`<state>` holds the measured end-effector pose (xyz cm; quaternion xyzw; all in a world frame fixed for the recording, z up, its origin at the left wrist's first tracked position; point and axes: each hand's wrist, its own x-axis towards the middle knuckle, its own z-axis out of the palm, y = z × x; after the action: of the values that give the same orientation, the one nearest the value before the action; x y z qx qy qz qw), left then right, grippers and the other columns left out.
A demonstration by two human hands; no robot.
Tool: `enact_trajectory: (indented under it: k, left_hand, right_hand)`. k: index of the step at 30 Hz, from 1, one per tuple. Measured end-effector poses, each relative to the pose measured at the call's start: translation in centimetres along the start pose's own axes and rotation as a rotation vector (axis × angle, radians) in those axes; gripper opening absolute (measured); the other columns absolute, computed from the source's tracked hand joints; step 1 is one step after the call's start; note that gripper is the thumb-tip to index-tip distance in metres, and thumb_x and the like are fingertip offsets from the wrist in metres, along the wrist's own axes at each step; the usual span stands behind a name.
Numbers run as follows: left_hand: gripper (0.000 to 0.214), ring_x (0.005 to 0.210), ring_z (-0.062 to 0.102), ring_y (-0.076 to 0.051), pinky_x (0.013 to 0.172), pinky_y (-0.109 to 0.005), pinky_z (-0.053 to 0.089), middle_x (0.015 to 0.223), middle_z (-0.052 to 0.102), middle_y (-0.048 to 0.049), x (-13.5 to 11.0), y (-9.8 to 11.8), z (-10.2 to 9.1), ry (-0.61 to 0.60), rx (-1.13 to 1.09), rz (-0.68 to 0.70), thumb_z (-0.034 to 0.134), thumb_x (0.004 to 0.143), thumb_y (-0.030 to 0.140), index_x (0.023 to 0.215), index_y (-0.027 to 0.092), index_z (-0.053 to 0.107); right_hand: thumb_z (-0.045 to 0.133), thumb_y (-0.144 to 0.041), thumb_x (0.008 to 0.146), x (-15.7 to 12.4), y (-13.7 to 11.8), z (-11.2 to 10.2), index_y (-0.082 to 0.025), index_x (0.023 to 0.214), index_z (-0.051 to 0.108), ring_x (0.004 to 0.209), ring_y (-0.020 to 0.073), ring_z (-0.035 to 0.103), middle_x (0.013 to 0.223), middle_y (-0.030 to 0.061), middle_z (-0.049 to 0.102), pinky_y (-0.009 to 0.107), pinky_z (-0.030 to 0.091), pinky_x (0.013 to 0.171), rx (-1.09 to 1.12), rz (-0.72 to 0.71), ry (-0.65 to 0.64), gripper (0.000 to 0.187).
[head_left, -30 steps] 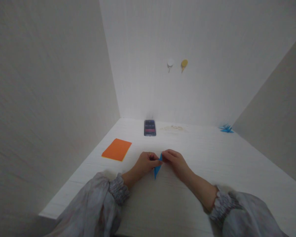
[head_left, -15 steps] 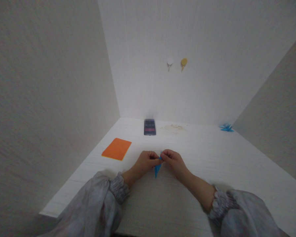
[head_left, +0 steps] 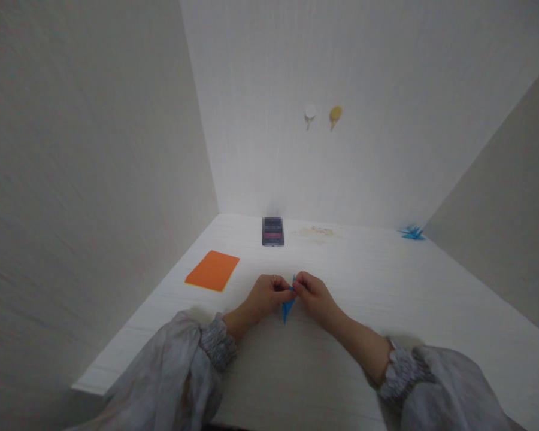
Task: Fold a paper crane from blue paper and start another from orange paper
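A small piece of folded blue origami paper (head_left: 288, 311) is held between my two hands, in the middle of the table near me. My left hand (head_left: 269, 294) pinches it from the left, with the thumb lying across it and a pointed end hanging below. My right hand (head_left: 312, 294) grips its upper right part between thumb and fingertips. A thin blue tip sticks up between the hands. The fingers hide most of the folds.
A stack of orange square paper (head_left: 212, 271) lies to the left. At the back stands a dark phone-like device (head_left: 273, 231), its screen blurred. Blue folded paper pieces (head_left: 412, 233) rest in the right back corner. A white hook (head_left: 310, 112) and a yellow hook (head_left: 336, 113) hang on the wall.
Both hands stay in nearly the same place, still pinching the blue paper. The paper has shifted very slightly to the right.
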<state>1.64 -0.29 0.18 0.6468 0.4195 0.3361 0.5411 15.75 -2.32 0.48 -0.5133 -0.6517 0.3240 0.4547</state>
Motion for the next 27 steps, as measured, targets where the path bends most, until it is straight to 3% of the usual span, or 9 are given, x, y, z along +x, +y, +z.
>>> enact_trajectory:
  k: [5, 13, 22, 27]
  left_hand:
    - [0.024, 0.042, 0.036, -0.005, 0.042, -0.019, 0.027, 0.046, 0.045, 0.0050, 0.1, 0.1, 0.0, 0.018, -0.050, -0.031, 0.064, 0.059, 0.034, 0.058, 0.012, 0.054]
    - [0.033, 0.055, 0.048, -0.010, 0.052, -0.021, 0.039, 0.059, 0.051, -0.0005, 0.0, 0.4, 0.1, -0.108, -0.364, -0.031, 0.052, 0.072, 0.043, 0.063, 0.011, 0.054]
    - [0.033, 0.066, 0.054, -0.011, 0.060, -0.022, 0.041, 0.075, 0.059, -0.0055, -0.1, 0.4, 0.1, -0.227, -0.502, -0.069, 0.061, 0.067, 0.040, 0.080, 0.011, 0.059]
    - [0.034, 0.066, 0.054, -0.011, 0.061, -0.023, 0.042, 0.075, 0.059, -0.0047, 0.1, 0.2, 0.0, -0.146, -0.505, -0.047, 0.064, 0.065, 0.038, 0.085, 0.011, 0.059]
  right_hand:
    - [0.050, -0.031, 0.069, 0.1, 0.3, -0.1, -0.019, 0.055, 0.048, 0.052, 0.0116, 0.037, 0.050, -0.0035, 0.043, 0.024, 0.029, 0.050, 0.035, 0.047, -0.005, 0.019]
    - [0.049, -0.036, 0.074, 0.2, 1.5, -0.3, -0.018, 0.060, 0.047, 0.056, 0.0116, 0.041, 0.057, -0.0024, 0.045, 0.024, 0.035, 0.054, 0.222, 0.075, 0.001, 0.023]
    - [0.048, -0.041, 0.076, 0.0, 0.9, -0.3, -0.018, 0.065, 0.047, 0.054, 0.0111, 0.043, 0.057, -0.0026, 0.046, 0.024, 0.037, 0.053, 0.343, 0.083, 0.019, 0.025]
    - [0.053, -0.034, 0.074, -0.1, 0.7, -0.4, -0.020, 0.075, 0.048, 0.064, 0.0138, 0.048, 0.068, -0.0006, 0.050, 0.026, 0.040, 0.060, 0.190, -0.010, 0.179, 0.015]
